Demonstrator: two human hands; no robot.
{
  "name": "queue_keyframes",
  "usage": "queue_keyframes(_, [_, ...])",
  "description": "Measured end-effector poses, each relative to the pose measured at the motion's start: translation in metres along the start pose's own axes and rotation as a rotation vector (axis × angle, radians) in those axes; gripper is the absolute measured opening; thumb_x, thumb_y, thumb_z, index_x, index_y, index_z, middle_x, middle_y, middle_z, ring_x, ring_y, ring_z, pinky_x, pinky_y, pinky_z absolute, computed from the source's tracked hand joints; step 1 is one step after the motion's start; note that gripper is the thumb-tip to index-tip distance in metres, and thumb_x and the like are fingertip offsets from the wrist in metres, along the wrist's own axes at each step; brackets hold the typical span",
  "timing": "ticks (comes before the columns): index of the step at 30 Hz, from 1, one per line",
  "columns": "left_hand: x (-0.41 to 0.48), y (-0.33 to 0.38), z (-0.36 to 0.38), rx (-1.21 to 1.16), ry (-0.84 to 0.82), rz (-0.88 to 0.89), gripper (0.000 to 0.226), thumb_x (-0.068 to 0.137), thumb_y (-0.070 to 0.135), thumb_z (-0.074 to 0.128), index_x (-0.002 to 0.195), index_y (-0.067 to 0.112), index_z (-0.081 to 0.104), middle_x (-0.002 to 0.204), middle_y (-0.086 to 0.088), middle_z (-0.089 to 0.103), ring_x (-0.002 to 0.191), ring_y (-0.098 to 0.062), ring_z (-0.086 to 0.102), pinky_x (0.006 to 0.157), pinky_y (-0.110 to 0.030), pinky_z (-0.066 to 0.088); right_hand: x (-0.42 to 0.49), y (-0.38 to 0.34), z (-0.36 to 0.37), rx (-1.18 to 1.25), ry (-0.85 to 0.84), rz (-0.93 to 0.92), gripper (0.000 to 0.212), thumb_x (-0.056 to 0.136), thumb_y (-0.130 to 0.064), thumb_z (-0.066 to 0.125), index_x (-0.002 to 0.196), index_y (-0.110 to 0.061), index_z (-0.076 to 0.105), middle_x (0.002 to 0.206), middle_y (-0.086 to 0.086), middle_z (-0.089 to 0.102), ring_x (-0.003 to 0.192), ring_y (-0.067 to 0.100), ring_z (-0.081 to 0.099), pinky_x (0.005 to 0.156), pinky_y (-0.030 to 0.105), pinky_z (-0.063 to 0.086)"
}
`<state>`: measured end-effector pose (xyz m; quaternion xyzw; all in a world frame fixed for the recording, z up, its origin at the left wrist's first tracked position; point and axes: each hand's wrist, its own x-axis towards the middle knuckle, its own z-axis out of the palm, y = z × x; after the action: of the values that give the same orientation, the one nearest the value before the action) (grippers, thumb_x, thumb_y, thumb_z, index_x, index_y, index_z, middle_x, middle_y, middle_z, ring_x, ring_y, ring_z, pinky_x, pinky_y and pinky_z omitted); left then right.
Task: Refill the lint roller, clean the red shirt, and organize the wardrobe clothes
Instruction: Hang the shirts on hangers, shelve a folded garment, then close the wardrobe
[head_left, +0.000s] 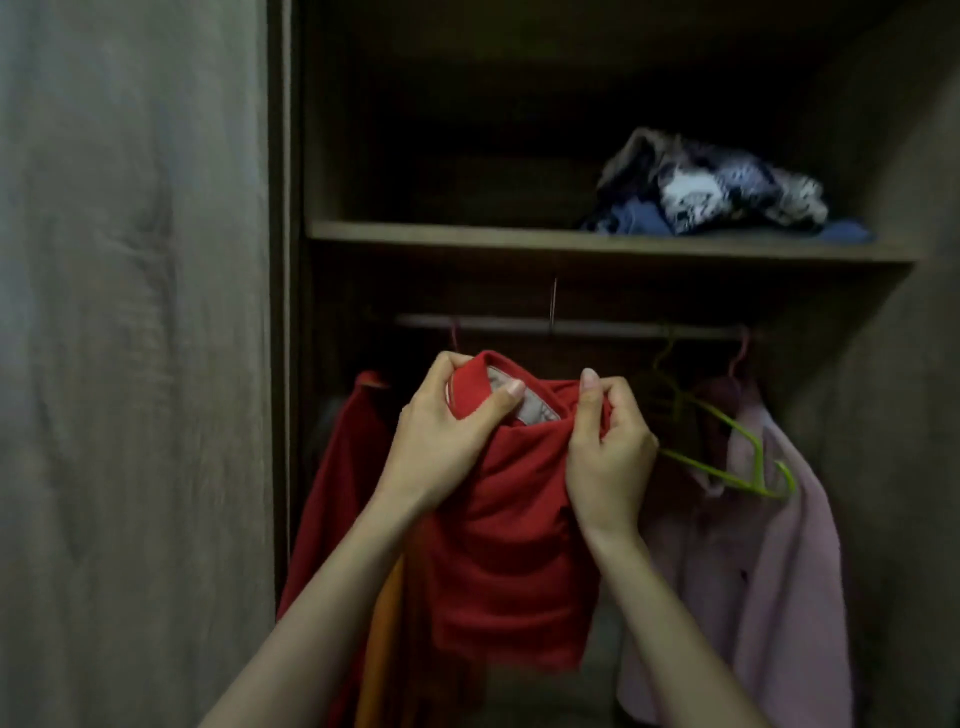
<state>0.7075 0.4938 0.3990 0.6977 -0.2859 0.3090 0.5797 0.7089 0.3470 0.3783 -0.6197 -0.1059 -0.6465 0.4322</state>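
Observation:
I hold a red shirt (511, 561) up in front of the open wardrobe, just below the hanging rail (571, 326). My left hand (452, 431) grips its collar on the left side, thumb over the neck label. My right hand (610, 447) grips the collar's right side together with a green hanger (737, 457), whose arm sticks out to the right. The shirt's body hangs bunched between my forearms. No lint roller is in view.
A second red garment (337, 493) hangs at the left of the rail and a pale pink shirt (769, 571) at the right. An orange garment (384, 654) shows below my left arm. Patterned and blue clothes (711, 192) lie crumpled on the shelf (467, 236). The wardrobe door (130, 364) stands at left.

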Motion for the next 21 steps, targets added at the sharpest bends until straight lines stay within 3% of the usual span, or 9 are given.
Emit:
queue_keyframes(3, [-0.018, -0.032, 0.009, 0.037, -0.11, -0.061, 0.018, 0.087, 0.038, 0.067, 0.088, 0.022, 0.058, 0.084, 0.003, 0.069, 0.079, -0.008, 0.065, 0.081, -0.032, 0.051, -0.021, 0.03, -0.004, -0.062, -0.049, 0.068, 0.031, 0.098, -0.027, 0.046, 0.069, -0.017, 0.047, 0.052, -0.01, 0.04, 0.05, -0.004, 0.042, 0.052, 0.026, 0.033])
queue_keyframes(6, [-0.031, -0.049, 0.025, 0.158, -0.022, 0.004, 0.015, 0.094, 0.026, 0.06, 0.088, 0.013, 0.055, 0.074, 0.002, 0.062, 0.07, -0.002, 0.059, 0.069, -0.02, 0.045, -0.037, 0.049, -0.007, -0.098, -0.127, 0.122, 0.021, 0.095, -0.029, 0.051, 0.079, -0.017, 0.056, 0.069, -0.011, 0.055, 0.066, 0.0, 0.052, 0.063, 0.034, 0.045])
queue_keyframes(9, [-0.038, -0.06, 0.038, 0.176, -0.019, 0.03, 0.011, 0.097, 0.021, 0.054, 0.089, 0.014, 0.05, 0.072, 0.01, 0.057, 0.069, 0.007, 0.057, 0.064, -0.01, 0.04, -0.045, 0.056, -0.018, -0.195, -0.08, 0.116, 0.016, 0.087, -0.031, 0.058, 0.091, -0.017, 0.063, 0.092, -0.001, 0.061, 0.088, 0.017, 0.056, 0.081, 0.042, 0.047])
queue_keyframes(12, [-0.046, -0.073, 0.047, 0.166, -0.031, 0.034, 0.008, 0.099, 0.02, 0.051, 0.093, 0.015, 0.048, 0.076, 0.011, 0.057, 0.073, 0.008, 0.058, 0.064, -0.005, 0.038, -0.058, 0.052, -0.032, -0.191, -0.203, 0.193, 0.018, 0.083, -0.039, 0.062, 0.082, -0.021, 0.064, 0.081, -0.006, 0.062, 0.077, 0.013, 0.06, 0.074, 0.039, 0.05])
queue_keyframes(15, [-0.053, -0.079, 0.054, 0.179, -0.03, 0.05, 0.004, 0.1, 0.019, 0.048, 0.096, 0.019, 0.046, 0.077, 0.015, 0.056, 0.074, 0.006, 0.058, 0.065, -0.006, 0.038, -0.071, 0.053, -0.04, -0.264, -0.421, 0.454, 0.019, 0.078, -0.04, 0.072, 0.08, -0.024, 0.062, 0.068, -0.008, 0.064, 0.065, 0.008, 0.062, 0.064, 0.028, 0.048])
queue_keyframes(21, [-0.066, -0.09, 0.066, 0.197, 0.008, 0.073, 0.003, 0.1, 0.019, 0.046, 0.099, 0.018, 0.048, 0.082, 0.016, 0.054, 0.077, 0.001, 0.058, 0.068, -0.01, 0.042, -0.075, 0.062, -0.048, -0.268, -0.552, 0.79, 0.037, 0.077, -0.046, 0.072, 0.099, -0.017, 0.064, 0.087, 0.0, 0.071, 0.086, 0.013, 0.065, 0.075, 0.026, 0.049])
